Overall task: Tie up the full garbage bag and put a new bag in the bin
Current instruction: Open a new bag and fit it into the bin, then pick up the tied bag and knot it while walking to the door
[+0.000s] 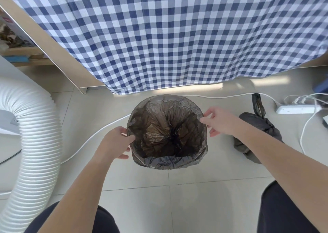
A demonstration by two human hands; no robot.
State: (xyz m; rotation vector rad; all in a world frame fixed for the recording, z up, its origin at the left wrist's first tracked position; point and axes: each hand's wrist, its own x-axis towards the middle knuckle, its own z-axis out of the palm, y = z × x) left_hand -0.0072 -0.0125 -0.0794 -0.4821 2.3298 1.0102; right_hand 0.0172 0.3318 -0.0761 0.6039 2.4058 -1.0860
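Grip confirmed on both sides: left hand (pixel 115 142) pinches the new bag (pixel 168 163) where its edge folds over the bin (pixel 152 126) rim, and right hand (pixel 220 121) pinches the same edge at the opposite rim. Tied full bag (pixel 257 126) lies on the pale tiled floor (pixel 204 197) just beyond the right hand, a white power strip (pixel 296 109) farther out; a ribbed white hose (pixel 35 135) runs outside the left hand. Blue-and-white checked cloth (pixel 168 37) hangs ahead of both hands; print on the shelf items (pixel 10 36) is too blurred to read.
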